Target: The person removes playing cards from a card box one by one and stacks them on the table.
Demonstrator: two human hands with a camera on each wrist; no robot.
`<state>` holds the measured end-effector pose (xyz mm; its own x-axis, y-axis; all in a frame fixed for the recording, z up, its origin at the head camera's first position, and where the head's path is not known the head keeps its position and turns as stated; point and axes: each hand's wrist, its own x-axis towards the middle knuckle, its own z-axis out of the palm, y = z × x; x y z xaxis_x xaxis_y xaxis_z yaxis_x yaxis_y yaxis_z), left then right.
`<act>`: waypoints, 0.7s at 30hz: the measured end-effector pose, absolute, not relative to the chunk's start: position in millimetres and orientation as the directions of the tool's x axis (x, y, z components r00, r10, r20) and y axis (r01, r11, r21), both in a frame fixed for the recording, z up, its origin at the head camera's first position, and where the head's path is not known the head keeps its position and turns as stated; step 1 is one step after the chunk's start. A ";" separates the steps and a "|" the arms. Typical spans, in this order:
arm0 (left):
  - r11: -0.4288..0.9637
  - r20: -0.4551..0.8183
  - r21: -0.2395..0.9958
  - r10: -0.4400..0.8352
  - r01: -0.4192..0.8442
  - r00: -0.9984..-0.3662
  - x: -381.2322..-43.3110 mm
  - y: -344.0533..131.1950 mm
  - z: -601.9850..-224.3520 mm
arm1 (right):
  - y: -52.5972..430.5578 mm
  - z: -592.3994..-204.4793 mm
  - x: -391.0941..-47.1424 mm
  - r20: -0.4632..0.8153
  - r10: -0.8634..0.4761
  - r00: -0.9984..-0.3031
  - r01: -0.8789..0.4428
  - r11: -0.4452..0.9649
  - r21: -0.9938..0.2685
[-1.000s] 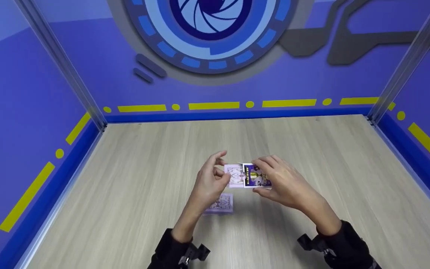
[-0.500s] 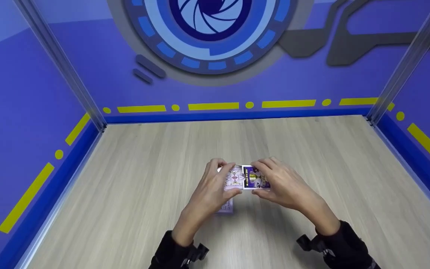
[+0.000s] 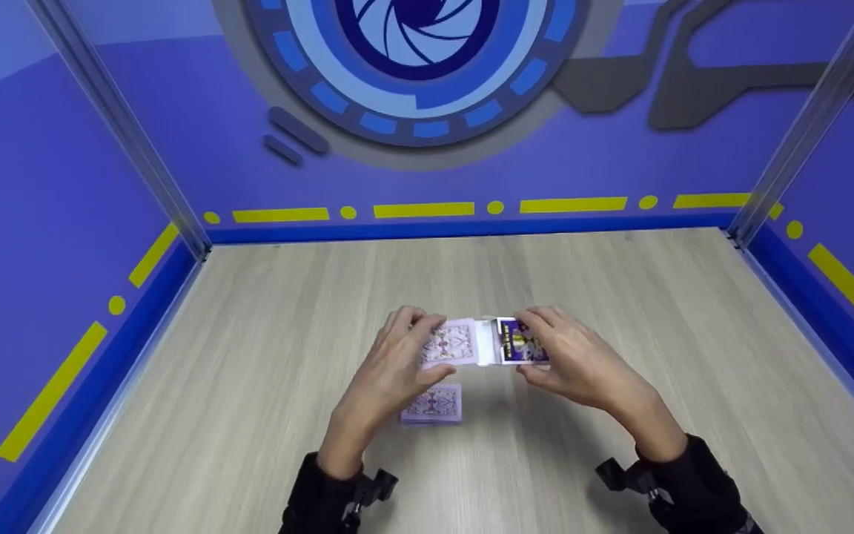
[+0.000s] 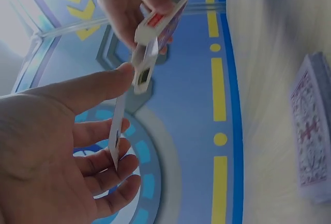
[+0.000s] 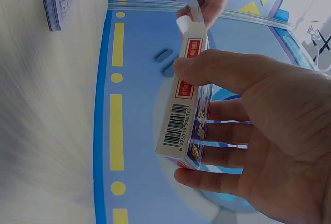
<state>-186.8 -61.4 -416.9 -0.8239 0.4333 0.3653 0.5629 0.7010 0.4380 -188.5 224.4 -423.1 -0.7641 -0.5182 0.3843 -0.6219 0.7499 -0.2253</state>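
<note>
In the head view my left hand (image 3: 390, 363) pinches a pink-patterned playing card (image 3: 452, 343) by its long edges, thumb near and fingers far. Edge-on in the left wrist view, the held card (image 4: 117, 131) looks very thin. My right hand (image 3: 579, 360) grips a purple and white card box (image 3: 522, 343), its open end facing the card. A white flap (image 3: 485, 343) of the box sticks out toward the left hand. The right wrist view shows the box's narrow side (image 5: 181, 115) with a barcode, thumb across it. Below the left hand a stack of cards (image 3: 433, 405) lies on the table.
The wood-grain table (image 3: 308, 311) is bordered by blue printed panels (image 3: 427, 185) at the back and both sides. Metal posts (image 3: 130, 133) stand at the rear corners. Black wrist cameras (image 3: 379, 486) sit on both wrists.
My left hand has closed on the card sticking out of the box and drawn it leftward, baring the white flap. The right hand with the box has shifted slightly right. The table stack shows again.
</note>
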 end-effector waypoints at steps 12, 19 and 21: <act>0.720 0.193 0.492 0.458 0.490 -0.868 -191.0 -81.5 -413.6 | 239.4 -415.4 -189.1 0.413 -0.452 -0.791 -0.584 0.760 -0.285; 0.764 0.076 0.440 0.492 0.472 -0.867 -195.9 -75.8 -431.9 | 240.0 -415.0 -188.4 0.431 -0.459 -0.777 -0.597 0.754 -0.273; 0.781 0.026 0.432 0.489 0.451 -0.872 -196.2 -73.0 -436.8 | 239.6 -415.0 -188.4 0.423 -0.459 -0.781 -0.593 0.757 -0.273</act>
